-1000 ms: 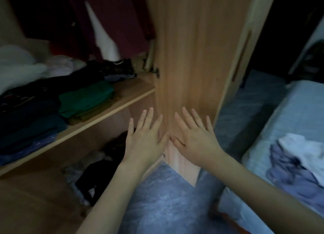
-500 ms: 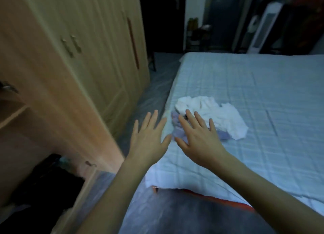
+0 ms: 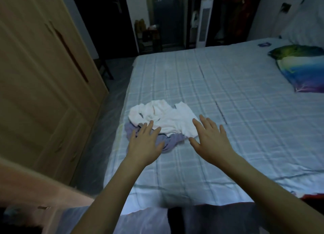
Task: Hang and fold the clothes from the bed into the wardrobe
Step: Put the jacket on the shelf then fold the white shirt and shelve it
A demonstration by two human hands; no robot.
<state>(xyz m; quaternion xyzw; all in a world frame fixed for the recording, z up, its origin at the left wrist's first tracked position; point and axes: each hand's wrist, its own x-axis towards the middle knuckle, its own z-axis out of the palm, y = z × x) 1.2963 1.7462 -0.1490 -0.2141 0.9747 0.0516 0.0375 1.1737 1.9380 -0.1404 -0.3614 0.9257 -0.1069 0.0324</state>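
Observation:
A crumpled white garment lies on the bed near its left edge, on top of a lilac-blue garment. My left hand reaches out flat with spread fingers over the lilac garment's left part, holding nothing. My right hand is stretched out with straight fingers just right of the white garment's corner, also holding nothing. The wooden wardrobe stands to the left with these doors closed.
A colourful pillow lies at the bed's far right. A narrow strip of floor runs between bed and wardrobe. An open wardrobe door's edge crosses the lower left. A white tower appliance and a dark doorway stand beyond the bed.
My view has swung from the open wardrobe shelves round to the bed. Both hands, held flat throughout, have spread apart and now reach over the clothes pile.

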